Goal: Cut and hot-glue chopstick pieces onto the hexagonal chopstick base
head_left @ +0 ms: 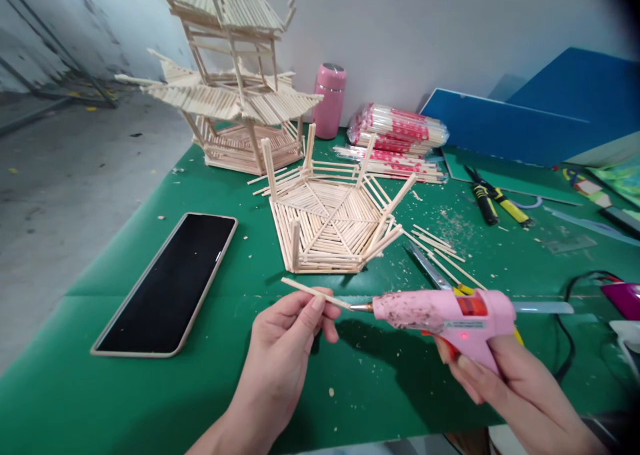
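Between thumb and fingers, my left hand point(287, 348) pinches a short wooden stick point(305, 287), tilted slightly down to the right. My right hand point(505, 381) grips a pink hot glue gun point(425, 311) by its handle, fingers at the orange trigger. The gun's metal nozzle meets the stick's right end, and a clear glue stick point(545, 307) pokes out of its back. Just beyond my hands lies a hexagonal base point(330, 221) built of wooden sticks, with upright posts at its corners and low rails on some sides.
A tiered stick pavilion point(245, 101) stands at the back left, beside a pink bottle point(330, 101) and wrapped stick bundles point(400, 131). A phone point(167, 285) lies left. Loose sticks point(445, 248), a blade-like metal tool point(427, 265) and pliers point(495, 201) lie right, near a black cable point(570, 335).
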Available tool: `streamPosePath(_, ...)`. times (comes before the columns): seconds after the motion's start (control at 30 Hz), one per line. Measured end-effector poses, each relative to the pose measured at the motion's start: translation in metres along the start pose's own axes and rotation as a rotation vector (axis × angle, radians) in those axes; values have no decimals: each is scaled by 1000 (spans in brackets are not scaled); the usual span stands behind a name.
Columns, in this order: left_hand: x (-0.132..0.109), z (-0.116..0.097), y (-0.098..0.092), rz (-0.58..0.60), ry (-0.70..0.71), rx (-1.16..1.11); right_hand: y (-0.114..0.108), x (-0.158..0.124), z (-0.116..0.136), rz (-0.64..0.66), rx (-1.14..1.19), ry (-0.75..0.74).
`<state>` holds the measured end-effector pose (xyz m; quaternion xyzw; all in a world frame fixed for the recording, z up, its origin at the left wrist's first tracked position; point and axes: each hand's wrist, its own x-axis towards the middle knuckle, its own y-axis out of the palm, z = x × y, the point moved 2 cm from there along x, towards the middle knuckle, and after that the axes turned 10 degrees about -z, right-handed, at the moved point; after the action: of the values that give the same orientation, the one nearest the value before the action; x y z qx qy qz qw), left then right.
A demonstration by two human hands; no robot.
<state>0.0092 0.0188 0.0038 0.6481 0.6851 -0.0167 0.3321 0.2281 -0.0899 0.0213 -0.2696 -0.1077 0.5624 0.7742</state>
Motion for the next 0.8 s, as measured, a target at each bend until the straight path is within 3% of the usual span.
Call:
streamPosePath(0.13,-1,0,0,5,-3,-2,-2,1,-7,48,9,-50)
streamPosePath(0.3,-1,-1,0,0,3,4,2,-2,-1,-51,43,14)
streamPosePath(0.47,-1,0,0,4,-3,1,4,-2,8,-41,63,46)
streamPosePath(0.67,-1,0,-1,-26,-7,-8,3,-7,-2,-33,114,86)
streamPosePath(0.8,0,0,-2,-40,1,43,3,1,-5,-47,137,-10)
